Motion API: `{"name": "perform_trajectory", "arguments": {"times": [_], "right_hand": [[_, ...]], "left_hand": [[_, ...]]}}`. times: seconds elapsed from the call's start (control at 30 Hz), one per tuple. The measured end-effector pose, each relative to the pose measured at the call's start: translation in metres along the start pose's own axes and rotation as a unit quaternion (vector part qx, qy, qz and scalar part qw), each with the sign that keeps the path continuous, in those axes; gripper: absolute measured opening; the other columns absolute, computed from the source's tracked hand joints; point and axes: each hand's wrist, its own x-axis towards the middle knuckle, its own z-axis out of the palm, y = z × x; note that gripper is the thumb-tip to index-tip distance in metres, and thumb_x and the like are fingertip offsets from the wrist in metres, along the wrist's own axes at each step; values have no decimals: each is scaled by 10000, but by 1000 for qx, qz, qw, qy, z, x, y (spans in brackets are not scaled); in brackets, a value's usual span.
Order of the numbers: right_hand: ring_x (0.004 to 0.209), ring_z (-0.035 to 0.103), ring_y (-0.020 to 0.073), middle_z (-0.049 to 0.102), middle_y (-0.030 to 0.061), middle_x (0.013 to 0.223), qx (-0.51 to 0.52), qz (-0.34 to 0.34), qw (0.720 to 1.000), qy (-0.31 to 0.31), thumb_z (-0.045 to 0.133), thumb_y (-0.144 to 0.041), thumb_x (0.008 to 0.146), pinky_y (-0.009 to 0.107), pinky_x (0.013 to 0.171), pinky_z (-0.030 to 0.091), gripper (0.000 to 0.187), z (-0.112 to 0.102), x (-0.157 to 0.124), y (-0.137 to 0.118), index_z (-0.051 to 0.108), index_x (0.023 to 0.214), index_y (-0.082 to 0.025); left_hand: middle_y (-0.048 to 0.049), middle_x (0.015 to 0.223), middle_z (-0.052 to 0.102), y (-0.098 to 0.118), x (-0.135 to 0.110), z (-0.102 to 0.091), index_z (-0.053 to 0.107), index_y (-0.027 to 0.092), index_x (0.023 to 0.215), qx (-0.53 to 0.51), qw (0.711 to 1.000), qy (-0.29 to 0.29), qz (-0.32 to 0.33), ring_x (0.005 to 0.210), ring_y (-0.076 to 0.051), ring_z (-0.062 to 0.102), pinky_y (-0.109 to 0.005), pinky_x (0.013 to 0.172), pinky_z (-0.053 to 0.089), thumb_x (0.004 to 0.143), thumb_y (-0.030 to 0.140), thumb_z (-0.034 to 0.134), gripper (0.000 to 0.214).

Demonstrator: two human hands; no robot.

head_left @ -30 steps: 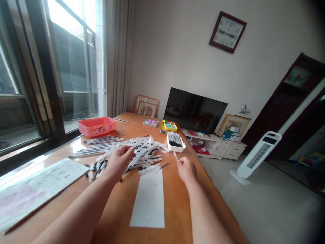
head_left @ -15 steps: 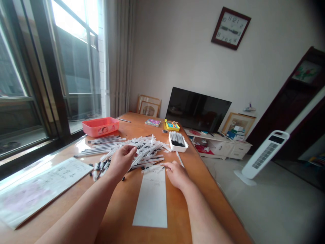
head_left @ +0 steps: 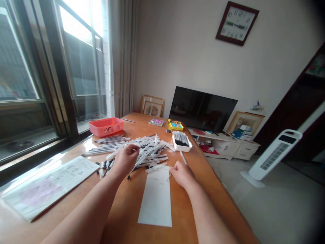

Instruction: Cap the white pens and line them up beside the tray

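Note:
A heap of white-barrelled pens (head_left: 147, 152) with black tips lies across the middle of the orange wooden table (head_left: 182, 210). My left hand (head_left: 125, 159) rests on the heap's near left side. Its fingers are curled down among the pens, and what they grip is hidden. My right hand (head_left: 181, 173) lies low on the table with its fingers stretched toward the top right corner of a white paper strip (head_left: 156, 200). It holds nothing. A single white pen (head_left: 183, 158) lies just beyond that hand, below a white tray of pens (head_left: 181, 141).
A pink tray (head_left: 106, 126) sits at the far left, near the window. A printed sheet in a clear sleeve (head_left: 48, 184) lies near left. Small colourful boxes (head_left: 175, 125) stand at the far end. The table's right edge drops to the floor, where a white fan (head_left: 273, 156) stands.
My right hand let go of the white pen it held near the tray and moved left and down to the paper's top corner. My left hand stayed on the heap.

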Motion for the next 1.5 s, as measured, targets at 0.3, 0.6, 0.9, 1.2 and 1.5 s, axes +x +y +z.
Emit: {"name": "perform_trajectory", "arguments": {"times": [0.3, 0.6, 0.9, 1.2, 1.5], "right_hand": [[718, 636, 180, 711, 34, 812, -16, 31, 998, -57, 637, -376, 799, 256, 548, 325, 158, -5, 0, -1, 652, 764, -222], [681, 659, 216, 684, 71, 686, -13, 52, 997, -53, 671, -403, 766, 261, 540, 376, 210, -10, 0, 0, 715, 764, -198], [630, 670, 231, 667, 45, 584, 23, 35, 998, -45, 744, -291, 640, 262, 514, 393, 84, -11, -5, 9, 708, 661, -220], [591, 662, 243, 585, 22, 490, 44, 36, 997, -47, 756, -256, 621, 282, 534, 412, 103, -15, -8, 8, 661, 604, -218], [542, 554, 153, 524, -16, 486, 114, -5, 992, -47, 627, -248, 693, 238, 511, 357, 180, -22, -10, -3, 548, 537, -206]], "left_hand": [[-58, 926, 666, 4, -14, 8, 738, 259, 874, 312, 931, -126, 140, 836, -212, 608, -284, 693, 392, 762, 225, 599, 181], [-50, 887, 670, 12, -26, 21, 712, 247, 792, 300, 922, -162, 184, 835, -202, 598, -290, 702, 389, 779, 171, 543, 185], [-53, 848, 698, 2, -23, 25, 711, 260, 787, 285, 929, -149, 180, 873, -233, 619, -301, 716, 394, 770, 150, 528, 213], [-45, 816, 699, 3, -22, 26, 690, 245, 755, 269, 934, -149, 184, 806, -215, 617, -288, 685, 376, 777, 174, 535, 171], [-16, 702, 643, 21, -31, 30, 685, 214, 766, 74, 976, -172, 111, 652, -169, 543, -282, 614, 343, 829, 354, 570, 192]]}}
